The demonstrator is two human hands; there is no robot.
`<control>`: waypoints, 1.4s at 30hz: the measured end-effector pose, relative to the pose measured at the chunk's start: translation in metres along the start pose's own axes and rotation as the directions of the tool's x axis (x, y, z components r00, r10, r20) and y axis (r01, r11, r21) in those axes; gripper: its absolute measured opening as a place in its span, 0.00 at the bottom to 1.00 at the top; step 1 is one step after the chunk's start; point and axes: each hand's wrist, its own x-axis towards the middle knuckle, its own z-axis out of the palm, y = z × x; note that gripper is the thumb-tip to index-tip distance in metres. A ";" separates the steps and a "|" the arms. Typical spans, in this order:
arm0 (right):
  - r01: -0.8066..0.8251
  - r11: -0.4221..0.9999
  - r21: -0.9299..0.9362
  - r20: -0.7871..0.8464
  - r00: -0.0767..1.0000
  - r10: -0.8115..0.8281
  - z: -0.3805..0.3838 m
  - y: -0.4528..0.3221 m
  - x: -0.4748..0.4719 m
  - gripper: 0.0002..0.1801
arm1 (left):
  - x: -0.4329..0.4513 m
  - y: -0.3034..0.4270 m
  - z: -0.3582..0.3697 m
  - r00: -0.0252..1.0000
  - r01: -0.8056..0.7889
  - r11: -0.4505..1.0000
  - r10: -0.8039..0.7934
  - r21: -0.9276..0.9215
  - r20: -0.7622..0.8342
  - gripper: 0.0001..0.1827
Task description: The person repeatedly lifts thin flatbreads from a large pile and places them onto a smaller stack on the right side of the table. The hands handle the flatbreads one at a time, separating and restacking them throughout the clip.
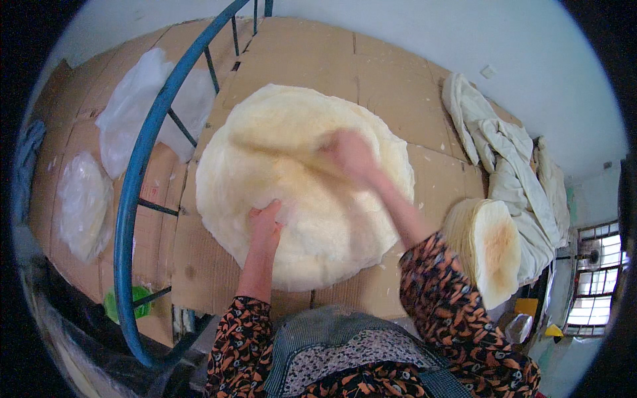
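Observation:
A broad pile of thin, pale round flatbread sheets (318, 253), with ragged edges, lies before me on flattened cardboard. My left hand (267, 219) is at the lower left of the pile, thumb up and fingers curled against the top sheet. A whitish blur beside its fingertips hides whether it pinches the sheet. Over the upper right of the pile, my right hand (348, 151) is curled and blurred by motion. From it a blurred tan band (278, 147) runs leftward; whether this is a stick, a sheet's fold or a shadow cannot be told.
A curved blue metal rail (130, 214) rises at left. Beyond it are clear plastic bags (84, 206) and a green object (130, 303). At right stands a stack of browned folded flatbreads (497, 253) beside crumpled white cloth (515, 159). Cardboard (303, 49) covers the surface up to the wall.

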 end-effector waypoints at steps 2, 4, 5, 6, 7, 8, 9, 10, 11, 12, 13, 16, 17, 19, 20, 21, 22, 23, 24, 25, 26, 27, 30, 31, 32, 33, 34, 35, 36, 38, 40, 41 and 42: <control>-0.034 0.999 -0.031 -0.124 0.992 0.029 -0.066 0.017 0.041 0.14 | 0.002 -0.004 -0.003 1.000 -0.003 0.999 0.003 -0.053 0.008 0.18; 0.101 0.989 -0.106 -0.284 0.950 -0.127 -0.135 0.028 0.059 0.14 | 0.003 -0.005 -0.005 1.000 0.012 0.996 -0.011 -0.090 0.021 0.16; 0.131 0.974 -0.185 -0.355 0.915 -0.191 -0.149 0.025 0.062 0.13 | 0.002 -0.005 -0.005 0.998 -0.011 0.991 0.019 -0.130 0.060 0.16; 0.179 0.940 -0.291 -0.469 0.830 -0.303 -0.164 0.022 0.065 0.12 | 0.000 -0.004 -0.004 0.992 -0.088 0.995 0.093 -0.053 0.086 0.15; 0.094 0.939 -0.331 -0.416 0.879 -0.235 -0.167 0.015 0.062 0.12 | -0.004 -0.003 -0.004 0.969 -0.200 0.980 0.198 -0.004 0.148 0.13; 0.061 0.918 -0.391 -0.385 0.896 -0.224 -0.160 0.005 0.055 0.12 | -0.006 0.000 -0.004 0.962 -0.241 0.966 0.226 0.091 0.151 0.13; 0.081 0.883 -0.462 -0.386 0.878 -0.282 -0.150 -0.003 0.044 0.13 | -0.010 0.002 -0.003 0.955 -0.257 0.957 0.231 0.133 0.186 0.12; 0.015 0.886 -0.463 -0.274 0.948 -0.159 -0.132 -0.010 0.031 0.14 | -0.012 0.005 -0.002 0.974 -0.198 0.955 0.166 0.220 0.156 0.11; 0.049 0.880 -0.473 -0.234 0.956 -0.179 -0.106 -0.017 0.017 0.17 | -0.014 0.007 0.000 0.985 -0.158 0.938 0.127 0.308 0.116 0.10; 0.115 0.903 -0.413 -0.233 0.946 -0.227 -0.074 -0.027 0.002 0.20 | -0.016 0.008 0.002 0.985 -0.151 0.954 0.123 0.259 0.123 0.11; 0.183 0.918 -0.351 -0.237 0.931 -0.277 -0.045 -0.033 -0.011 0.23 | -0.017 0.008 0.004 0.982 -0.168 0.961 0.143 0.219 0.125 0.11; 0.357 0.887 -0.292 0.029 0.931 -0.365 0.030 -0.036 -0.052 0.24 | -0.017 0.009 0.009 0.976 -0.198 0.969 0.181 0.150 0.122 0.12; 0.390 0.887 -0.248 -0.062 0.907 -0.416 0.047 -0.034 -0.060 0.24 | -0.016 0.009 0.010 0.983 -0.173 0.978 0.163 0.119 0.086 0.12; 0.371 0.906 -0.202 -0.030 0.923 -0.384 0.066 -0.031 -0.068 0.26 | -0.016 0.009 0.011 0.985 -0.153 0.981 0.141 0.124 0.100 0.13; 0.382 0.910 -0.161 -0.073 0.915 -0.397 0.070 -0.031 -0.070 0.26 | -0.015 0.010 0.011 0.989 -0.111 0.991 0.102 0.081 0.112 0.13; 0.363 0.923 -0.129 -0.040 0.928 -0.370 0.070 -0.032 -0.071 0.26 | -0.015 0.012 0.011 0.961 -0.261 0.929 0.224 0.264 0.159 0.15; 0.351 0.930 -0.111 -0.093 0.928 -0.361 0.068 -0.033 -0.071 0.27 | -0.013 0.015 0.011 0.916 -0.393 0.832 0.317 0.391 0.245 0.18; 0.356 0.932 -0.065 -0.085 0.929 -0.360 0.065 -0.035 -0.069 0.26 | -0.012 0.018 0.011 0.907 -0.398 0.846 0.305 0.355 0.292 0.20; 0.372 0.928 -0.032 -0.161 0.914 -0.372 0.061 -0.037 -0.068 0.25 | -0.011 0.021 0.011 0.895 -0.400 0.860 0.291 0.317 0.338 0.23; 0.413 0.910 -0.029 -0.226 0.884 -0.409 0.057 -0.038 -0.066 0.24 | -0.010 0.024 0.012 0.916 -0.244 0.961 0.185 0.128 0.355 0.26; 0.325 0.946 0.011 -0.107 0.941 -0.322 0.053 -0.035 -0.060 0.23 | -0.011 0.026 0.013 0.889 -0.083 0.989 0.128 -0.120 0.440 0.29; 0.255 0.967 0.015 0.025 0.967 -0.255 0.048 -0.029 -0.052 0.22 | -0.010 0.027 0.014 0.906 -0.041 0.999 0.049 -0.029 0.421 0.31; 0.175 0.973 0.153 0.079 0.979 -0.189 0.026 0.001 -0.010 0.14 | -0.011 0.023 0.016 0.912 -0.055 0.986 -0.014 0.156 0.411 0.38; 0.209 0.970 0.126 0.097 0.970 -0.221 0.012 0.017 0.010 0.16 | -0.011 0.020 0.017 0.911 -0.098 0.982 0.022 0.164 0.411 0.38; 0.137 0.985 0.102 0.144 0.978 -0.151 -0.005 0.033 0.030 0.18 | -0.010 0.018 0.017 0.911 -0.130 0.970 0.036 0.204 0.412 0.37; 0.104 0.990 0.092 0.060 0.992 -0.110 -0.022 0.045 0.047 0.19 | -0.009 0.017 0.017 0.914 -0.160 0.955 0.047 0.252 0.403 0.37; 0.033 0.969 0.245 0.075 0.996 -0.053 -0.043 0.055 0.063 0.18 | -0.009 0.015 0.016 0.912 -0.155 0.960 0.049 0.232 0.408 0.37; 0.078 0.985 0.155 0.030 0.996 -0.084 -0.068 0.061 0.077 0.17 | -0.009 0.014 0.015 0.913 -0.150 0.963 0.048 0.224 0.406 0.37; 0.080 0.995 0.054 -0.022 0.997 -0.079 -0.093 0.063 0.088 0.17 | -0.009 0.015 0.015 0.911 -0.158 0.965 0.060 0.211 0.408 0.38; 0.060 0.998 0.023 -0.103 0.993 -0.057 -0.137 0.060 0.098 0.18 | -0.011 0.017 0.017 0.913 -0.172 0.956 0.065 0.236 0.403 0.37; 0.135 0.990 -0.044 -0.050 0.989 -0.137 -0.159 0.051 0.098 0.19 | -0.015 0.020 0.024 0.924 -0.167 0.954 0.064 0.248 0.377 0.36; 0.168 0.982 -0.084 -0.058 0.983 -0.173 -0.161 0.044 0.097 0.20 | -0.017 0.022 0.029 0.935 -0.149 0.956 0.053 0.254 0.351 0.35; 0.185 0.981 -0.049 -0.003 0.983 -0.186 -0.155 0.039 0.092 0.20 | -0.019 0.024 0.035 0.945 -0.135 0.957 0.047 0.257 0.323 0.35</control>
